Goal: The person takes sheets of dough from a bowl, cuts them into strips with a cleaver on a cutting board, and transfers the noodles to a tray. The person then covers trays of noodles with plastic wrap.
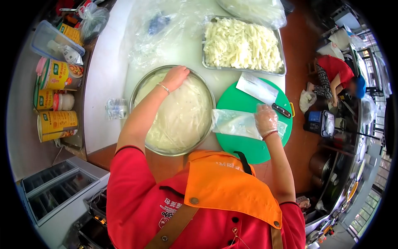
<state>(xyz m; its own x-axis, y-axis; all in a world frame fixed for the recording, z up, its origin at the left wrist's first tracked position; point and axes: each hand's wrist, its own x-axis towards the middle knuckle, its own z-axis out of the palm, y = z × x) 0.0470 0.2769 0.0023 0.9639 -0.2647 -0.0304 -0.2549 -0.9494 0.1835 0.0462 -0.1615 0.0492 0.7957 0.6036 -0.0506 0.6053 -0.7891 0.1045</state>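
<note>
A large round metal basin [209,89] holds a pale, wet-looking mass that seems to lie under clear plastic film. My left hand [176,77], closed, is at the basin's far rim; what its fingers pinch is hidden. On the green round cutting board [232,147] lies a clear plastic bag [237,124] with something whitish inside. My right hand [266,120], in a clear plastic glove, grips this bag near its right end. Just beyond that hand rests a cleaver [258,89] with a dark handle, flat on the board.
A metal tray [209,64] of pale shredded strips stands at the back right, beside a bulky clear bag [257,10]. Loose plastic sheeting [153,37] covers the back. Yellow cans [58,125] line a left shelf. A person in red [333,70] crouches far right.
</note>
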